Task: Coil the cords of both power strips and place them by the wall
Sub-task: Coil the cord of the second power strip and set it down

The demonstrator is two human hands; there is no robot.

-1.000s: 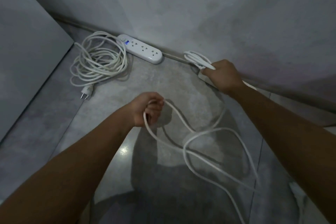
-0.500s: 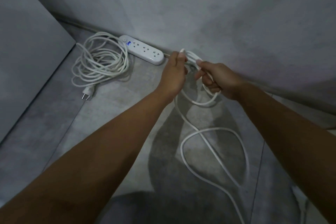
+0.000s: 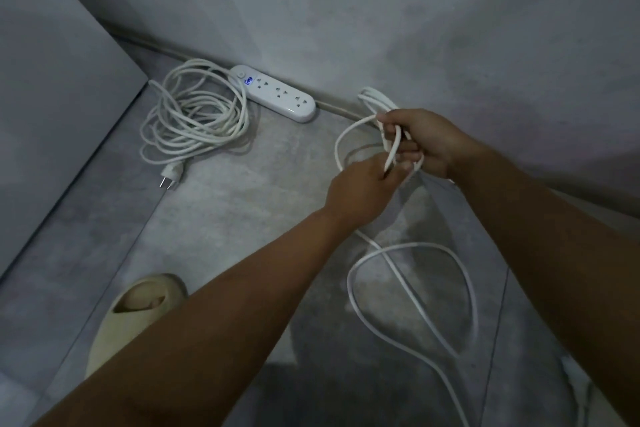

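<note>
A white power strip lies against the wall, its white cord coiled on the floor to its left with the plug at the front. My right hand is shut on several loops of a second white cord, held just above the floor near the wall. My left hand pinches a strand of that same cord right below my right hand. The loose remainder trails in a big loop on the floor toward the lower right. The second strip itself is hidden.
A grey wall runs across the back, and a grey panel stands at the left. A beige slipper with a foot in it rests on the grey tiled floor at the lower left.
My left hand dropped down from the top of the loops to below my right hand, holding a strand. The view tilted down, bringing the slipper into sight.
</note>
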